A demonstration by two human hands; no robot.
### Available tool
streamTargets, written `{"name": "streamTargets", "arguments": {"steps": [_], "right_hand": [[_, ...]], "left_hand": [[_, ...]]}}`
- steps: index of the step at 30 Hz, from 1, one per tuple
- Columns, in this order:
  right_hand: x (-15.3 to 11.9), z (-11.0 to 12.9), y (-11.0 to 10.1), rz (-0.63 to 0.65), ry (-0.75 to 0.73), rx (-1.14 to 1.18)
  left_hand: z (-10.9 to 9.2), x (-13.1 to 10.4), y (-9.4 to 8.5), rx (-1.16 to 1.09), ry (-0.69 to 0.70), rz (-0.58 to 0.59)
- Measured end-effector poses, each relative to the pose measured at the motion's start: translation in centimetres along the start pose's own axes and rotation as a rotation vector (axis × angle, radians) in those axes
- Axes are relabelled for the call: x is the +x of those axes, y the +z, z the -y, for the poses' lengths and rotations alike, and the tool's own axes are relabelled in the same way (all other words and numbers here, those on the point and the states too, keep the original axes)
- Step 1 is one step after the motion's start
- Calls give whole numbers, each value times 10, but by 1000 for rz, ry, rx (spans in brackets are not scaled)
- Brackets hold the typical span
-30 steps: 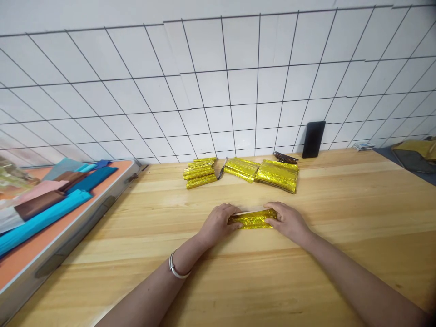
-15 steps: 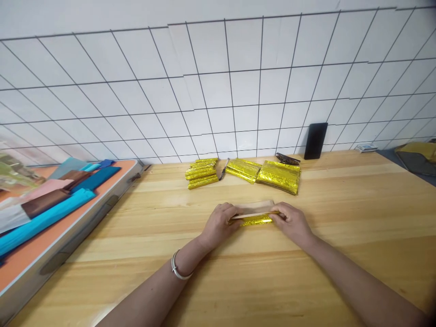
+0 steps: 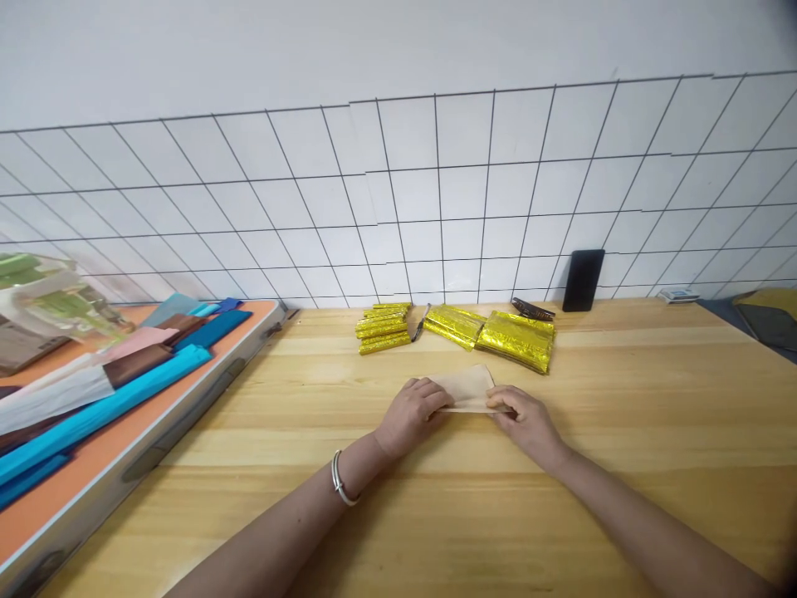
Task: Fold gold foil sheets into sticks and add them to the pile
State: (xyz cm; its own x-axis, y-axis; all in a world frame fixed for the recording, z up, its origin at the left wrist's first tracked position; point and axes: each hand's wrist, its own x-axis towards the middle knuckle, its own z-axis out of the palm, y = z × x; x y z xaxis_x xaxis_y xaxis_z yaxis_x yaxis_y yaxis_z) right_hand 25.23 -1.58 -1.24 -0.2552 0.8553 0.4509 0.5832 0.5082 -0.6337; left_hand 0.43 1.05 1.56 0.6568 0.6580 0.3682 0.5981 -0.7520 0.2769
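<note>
Head view: on the wooden tabletop point(image 3: 349, 531) before a tiled wall point(image 3: 466, 199), the pale paper point(image 3: 466, 389) lies between the left hand point(image 3: 414, 415) and right hand point(image 3: 523, 422), pinched by both at frame centre.

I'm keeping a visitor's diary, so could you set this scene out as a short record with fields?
left hand: fingers over the left end of a pale sheet
right hand: fingers pinching its right edge
beyond the sheet: gold foil pieces, a pen
near tiled wall: upright black slab
far left: coloured folded pieces on an orange surface
</note>
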Motion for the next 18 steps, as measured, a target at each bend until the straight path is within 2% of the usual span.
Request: {"name": "streamTargets", "arguments": {"steps": [6, 12, 18], "right_hand": [[-9, 3, -9, 87, -84, -90], [-20, 5, -18, 135, -222, -259], [-18, 10, -21, 125, -201, -206]], "left_hand": [[-3, -18, -13, 14, 15, 97], [-4, -37, -8, -16, -13, 84], [2, -40, -5, -104, -40, 26]]}}
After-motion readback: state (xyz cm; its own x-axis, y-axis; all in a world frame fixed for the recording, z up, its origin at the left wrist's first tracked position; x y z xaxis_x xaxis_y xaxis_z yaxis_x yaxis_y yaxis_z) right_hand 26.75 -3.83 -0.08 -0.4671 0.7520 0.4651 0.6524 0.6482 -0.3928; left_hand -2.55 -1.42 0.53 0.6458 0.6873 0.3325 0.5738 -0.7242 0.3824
